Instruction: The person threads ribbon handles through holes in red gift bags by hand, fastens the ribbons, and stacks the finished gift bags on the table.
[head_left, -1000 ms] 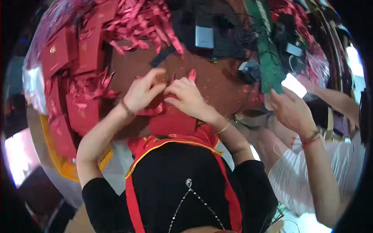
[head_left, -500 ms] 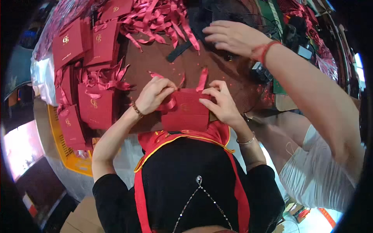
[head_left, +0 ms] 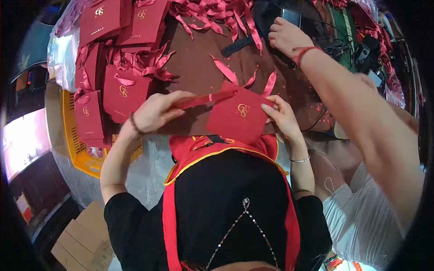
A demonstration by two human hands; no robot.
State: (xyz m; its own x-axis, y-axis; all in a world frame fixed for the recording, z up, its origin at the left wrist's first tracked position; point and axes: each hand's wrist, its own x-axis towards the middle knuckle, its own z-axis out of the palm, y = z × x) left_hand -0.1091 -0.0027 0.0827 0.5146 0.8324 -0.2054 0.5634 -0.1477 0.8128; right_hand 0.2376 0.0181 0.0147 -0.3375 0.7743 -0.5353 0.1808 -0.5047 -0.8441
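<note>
A dark red paper gift bag point(head_left: 233, 118) with a gold emblem is tilted in front of me, near the table's front edge. My right hand point(head_left: 283, 115) pinches its right edge between thumb and fingers. From the top of the bag a pink-red ribbon point(head_left: 203, 99) runs left, pulled taut, and its end is closed in the fingers of my left hand point(head_left: 158, 113). More ribbon ends point(head_left: 224, 70) stick out beyond the bag's top edge and lie on the brown cloth.
Stacks of finished-looking red bags point(head_left: 124, 92) with ribbon handles fill the left side, above a yellow crate point(head_left: 74, 149). Loose ribbons point(head_left: 212, 13) lie at the back. A co-worker's arm point(head_left: 343, 88) reaches in from the right, its hand beside a dark phone-like device point(head_left: 290, 17).
The bag has lifted and turned at an angle. My left hand has drawn the ribbon out to the left. The co-worker's hand has moved slightly right, to the device.
</note>
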